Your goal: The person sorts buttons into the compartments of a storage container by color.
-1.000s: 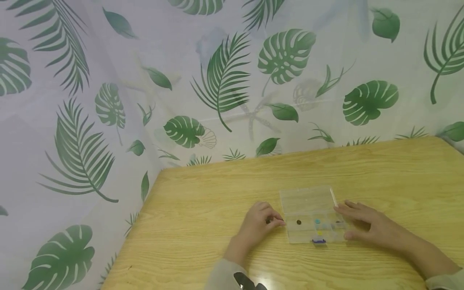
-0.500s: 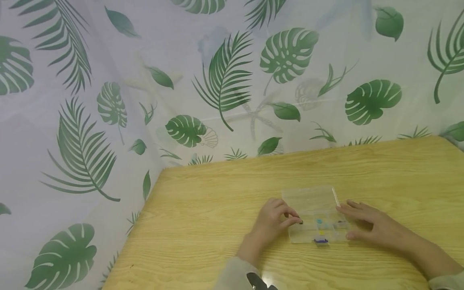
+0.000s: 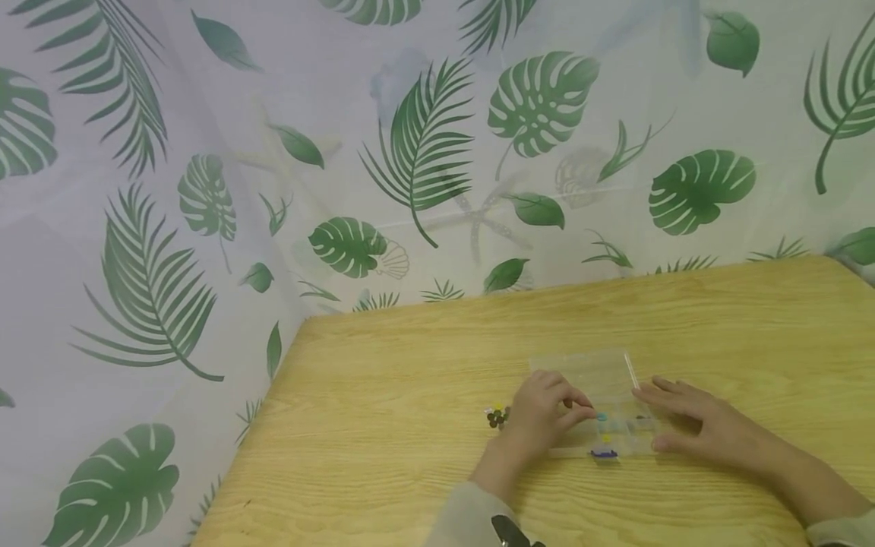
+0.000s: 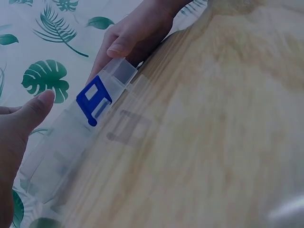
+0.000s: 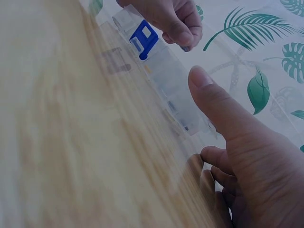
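Note:
A clear plastic compartment box (image 3: 570,441) lies with its lid (image 3: 581,371) folded back. My left hand (image 3: 547,406) reaches over its left half, thumb and index finger together right beside a teal round piece (image 3: 601,416). In the right wrist view those fingertips pinch a small bluish piece (image 5: 185,48), mostly hidden. My right hand (image 3: 693,422) stays at the box's right end, fingers extended along its edge. A yellow piece (image 3: 606,438) sits in a front compartment. The blue latch (image 4: 94,100) hangs on the front side.
Several small round pieces, mostly dark, form a pile (image 3: 497,416) on the wooden table (image 3: 383,425), left of the box by my left wrist. A leaf-printed cloth (image 3: 437,152) stands behind and to the left of the table.
My left hand has moved right, from beside the box's left edge to over its inside, baring the pile of small pieces and covering the dark piece in the left compartment. My right hand stays put.

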Tool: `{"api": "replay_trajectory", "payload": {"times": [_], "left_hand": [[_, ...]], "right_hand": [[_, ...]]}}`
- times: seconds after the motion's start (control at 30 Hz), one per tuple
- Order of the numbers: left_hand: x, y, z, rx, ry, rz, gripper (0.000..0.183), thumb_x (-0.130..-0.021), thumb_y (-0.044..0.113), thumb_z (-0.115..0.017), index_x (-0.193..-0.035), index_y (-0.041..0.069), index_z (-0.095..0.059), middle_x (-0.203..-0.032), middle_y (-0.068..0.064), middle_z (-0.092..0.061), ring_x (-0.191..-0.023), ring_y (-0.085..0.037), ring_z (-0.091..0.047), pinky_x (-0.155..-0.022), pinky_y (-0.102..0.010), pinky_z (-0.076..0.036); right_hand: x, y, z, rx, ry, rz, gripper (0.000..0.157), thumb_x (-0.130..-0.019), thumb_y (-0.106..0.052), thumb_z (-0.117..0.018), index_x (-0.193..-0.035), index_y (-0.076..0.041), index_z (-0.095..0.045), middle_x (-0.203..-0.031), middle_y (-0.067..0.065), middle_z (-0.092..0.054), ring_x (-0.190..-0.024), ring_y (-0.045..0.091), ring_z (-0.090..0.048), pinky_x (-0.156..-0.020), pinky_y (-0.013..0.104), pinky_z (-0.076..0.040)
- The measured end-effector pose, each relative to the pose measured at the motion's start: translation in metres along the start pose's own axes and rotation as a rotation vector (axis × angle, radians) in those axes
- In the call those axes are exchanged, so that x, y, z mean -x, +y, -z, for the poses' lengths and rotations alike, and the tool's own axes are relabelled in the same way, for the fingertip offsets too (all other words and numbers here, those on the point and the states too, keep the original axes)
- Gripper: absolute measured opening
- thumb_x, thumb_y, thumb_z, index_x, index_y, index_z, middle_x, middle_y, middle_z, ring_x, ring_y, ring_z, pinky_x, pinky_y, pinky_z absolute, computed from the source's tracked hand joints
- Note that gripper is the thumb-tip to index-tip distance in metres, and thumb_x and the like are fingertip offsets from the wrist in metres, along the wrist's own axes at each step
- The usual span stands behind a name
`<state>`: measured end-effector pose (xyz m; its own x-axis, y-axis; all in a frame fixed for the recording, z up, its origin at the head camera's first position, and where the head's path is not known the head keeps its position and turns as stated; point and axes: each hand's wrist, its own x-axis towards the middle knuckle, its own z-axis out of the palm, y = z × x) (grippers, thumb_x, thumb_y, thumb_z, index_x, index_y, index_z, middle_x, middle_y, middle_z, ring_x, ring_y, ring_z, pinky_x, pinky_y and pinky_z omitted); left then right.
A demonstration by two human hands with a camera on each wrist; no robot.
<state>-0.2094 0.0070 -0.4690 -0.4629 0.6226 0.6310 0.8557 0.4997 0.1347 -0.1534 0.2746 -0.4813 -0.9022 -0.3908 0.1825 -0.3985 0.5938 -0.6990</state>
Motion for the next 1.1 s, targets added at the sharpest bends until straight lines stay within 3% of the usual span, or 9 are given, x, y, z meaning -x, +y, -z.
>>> {"api": "replay_trajectory", "payload": {"times": [0.2, 0.4, 0.63, 0.73, 0.93, 1.1], "left_hand": [[-0.011, 0.010, -0.006, -0.101, -0.038, -0.004, 0.018, -0.077, 0.041, -0.073, -0.082, 0.024, -0.074, -0.074, 0.013, -0.059, -0.071, 0.000, -0.049, -0.072, -0.008, -0.035], [-0.019, 0.019, -0.006, -0.210, -0.061, 0.069, 0.021, -0.081, 0.047, -0.067, -0.083, 0.027, -0.074, -0.075, 0.015, -0.058, -0.071, 0.002, -0.047, -0.069, -0.005, -0.033], [-0.028, 0.033, -0.012, -0.205, -0.158, 0.183, 0.024, -0.085, 0.049, -0.061, -0.087, 0.029, -0.073, -0.077, 0.018, -0.055, -0.072, 0.004, -0.043, -0.070, -0.004, -0.030], [-0.030, 0.038, -0.014, -0.208, -0.144, 0.180, 0.023, -0.084, 0.049, -0.062, -0.087, 0.029, -0.073, -0.076, 0.018, -0.056, -0.072, 0.004, -0.042, -0.069, -0.003, -0.030], [-0.033, 0.041, -0.015, -0.183, -0.109, 0.160, 0.023, -0.082, 0.047, -0.066, -0.085, 0.027, -0.074, -0.075, 0.016, -0.057, -0.071, 0.003, -0.043, -0.067, -0.003, -0.030], [-0.033, 0.042, -0.014, -0.156, -0.112, 0.166, 0.023, -0.083, 0.047, -0.064, -0.087, 0.026, -0.074, -0.076, 0.016, -0.057, -0.072, 0.002, -0.043, -0.069, -0.003, -0.030]], "right_hand": [[0.001, 0.000, -0.001, 0.006, 0.021, 0.012, 0.062, -0.080, -0.024, -0.075, -0.137, -0.022, -0.051, -0.141, 0.030, -0.039, -0.124, 0.063, -0.026, -0.087, 0.075, -0.024], [0.001, -0.002, -0.002, 0.016, 0.017, 0.031, 0.064, -0.080, -0.023, -0.075, -0.138, -0.022, -0.049, -0.140, 0.030, -0.040, -0.123, 0.062, -0.029, -0.085, 0.074, -0.026], [0.001, -0.002, -0.001, 0.014, 0.018, 0.014, 0.063, -0.080, -0.026, -0.075, -0.138, -0.022, -0.050, -0.142, 0.027, -0.040, -0.125, 0.060, -0.028, -0.087, 0.073, -0.026], [0.001, -0.002, -0.002, 0.019, 0.022, 0.024, 0.064, -0.079, -0.025, -0.076, -0.138, -0.022, -0.050, -0.142, 0.026, -0.040, -0.126, 0.058, -0.029, -0.087, 0.073, -0.027], [0.002, -0.002, -0.002, 0.058, 0.048, 0.058, 0.064, -0.079, -0.025, -0.076, -0.138, -0.024, -0.050, -0.142, 0.021, -0.043, -0.133, 0.036, -0.031, -0.088, 0.069, -0.032], [0.002, -0.001, -0.001, 0.047, 0.046, 0.055, 0.065, -0.078, -0.025, -0.077, -0.137, -0.022, -0.051, -0.140, 0.025, -0.043, -0.125, 0.055, -0.033, -0.086, 0.071, -0.030]]}}
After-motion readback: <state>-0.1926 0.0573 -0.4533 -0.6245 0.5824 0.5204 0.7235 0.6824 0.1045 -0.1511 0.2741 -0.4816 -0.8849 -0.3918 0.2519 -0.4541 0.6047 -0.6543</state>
